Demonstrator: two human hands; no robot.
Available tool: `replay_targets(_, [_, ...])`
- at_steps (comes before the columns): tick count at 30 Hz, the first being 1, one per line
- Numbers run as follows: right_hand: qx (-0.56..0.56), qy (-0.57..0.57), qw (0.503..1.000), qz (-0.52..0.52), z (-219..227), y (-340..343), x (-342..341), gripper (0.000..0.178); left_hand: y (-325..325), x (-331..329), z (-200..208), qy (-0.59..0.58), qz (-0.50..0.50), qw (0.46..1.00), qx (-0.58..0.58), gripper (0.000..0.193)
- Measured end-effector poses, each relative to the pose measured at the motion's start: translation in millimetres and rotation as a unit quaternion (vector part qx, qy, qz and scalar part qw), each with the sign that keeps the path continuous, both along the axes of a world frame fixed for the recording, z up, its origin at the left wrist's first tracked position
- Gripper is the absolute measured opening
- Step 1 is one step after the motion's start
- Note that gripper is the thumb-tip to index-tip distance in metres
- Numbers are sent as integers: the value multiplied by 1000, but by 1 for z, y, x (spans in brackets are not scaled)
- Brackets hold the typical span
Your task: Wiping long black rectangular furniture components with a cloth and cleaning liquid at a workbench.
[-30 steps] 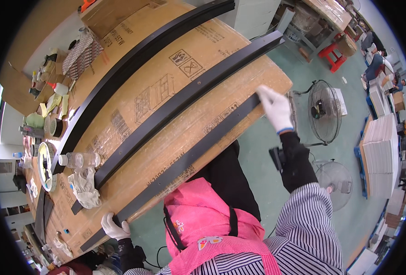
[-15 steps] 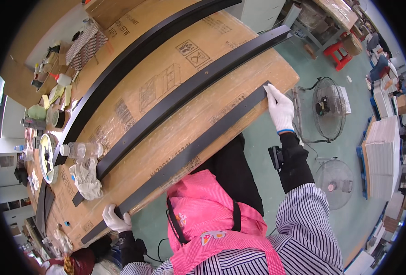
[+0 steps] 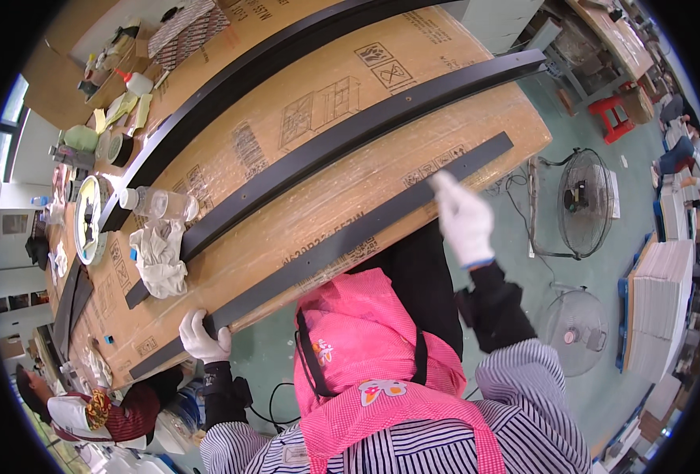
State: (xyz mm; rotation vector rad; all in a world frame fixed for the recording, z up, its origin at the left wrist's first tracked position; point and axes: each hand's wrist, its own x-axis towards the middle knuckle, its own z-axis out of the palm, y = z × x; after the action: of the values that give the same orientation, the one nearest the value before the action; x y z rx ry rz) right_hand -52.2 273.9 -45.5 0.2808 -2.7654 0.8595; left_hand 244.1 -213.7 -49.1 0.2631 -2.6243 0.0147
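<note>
A long dark strip (image 3: pixel 350 237) lies slanted along the near edge of the cardboard-covered table. My left hand (image 3: pixel 205 338), in a white glove, grips this strip near its lower left end, thumb and fingers on either side. Over the strip's right half is my right hand (image 3: pixel 467 225), also gloved in white and blurred by motion. Its fingers are drawn together with the tips at the strip; whatever they may hold is hidden. Beyond lie a second dark strip (image 3: pixel 326 146) with a raised edge and a third, curved-looking one (image 3: pixel 231 75).
A clear bottle (image 3: pixel 164 204) and crumpled white gloves (image 3: pixel 160 261) rest on the second strip's left end. A round tub (image 3: pixel 89 221) stands farther left. Floor fans (image 3: pixel 587 201) and a red stool (image 3: pixel 612 118) are on the right. A co-worker (image 3: pixel 97 411) is at lower left.
My right hand has slid from the strip's far right end toward its middle. My left hand keeps its hold. The whole view has shifted, and more of the co-worker shows.
</note>
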Motion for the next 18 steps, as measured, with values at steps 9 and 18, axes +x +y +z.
replay_targets(9, [-86,13,996,-20,7,10,-8,26,-3,2,-2,8,-1,1000,-3,47])
replay_targets(18, [-136,-22,989,-51,15,-2,-6,27,-3,2,-2,15,-4,1000,-7,49])
